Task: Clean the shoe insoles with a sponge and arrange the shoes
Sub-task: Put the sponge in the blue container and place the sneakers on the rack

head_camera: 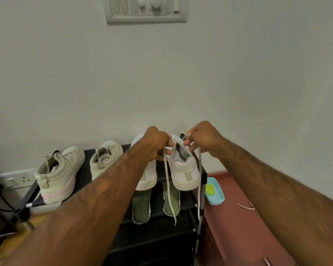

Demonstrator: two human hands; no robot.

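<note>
On black metal shoe rack [86,166], head view: rightmost white leather sneaker [183,171], heel toward camera. Left hand [158,144] grip pinches flat grey shoelace [168,181]; right hand [202,141] grip pinches its other end. Two green fabric insoles [141,206] just below.

Four pale lace-up sneakers [184,173] stand heels-forward on a black shoe rack [87,169]; two green fabric insoles [141,206] lie before the right pair; a yellow-green sponge [210,189] sits in a blue tray [218,196].
</note>
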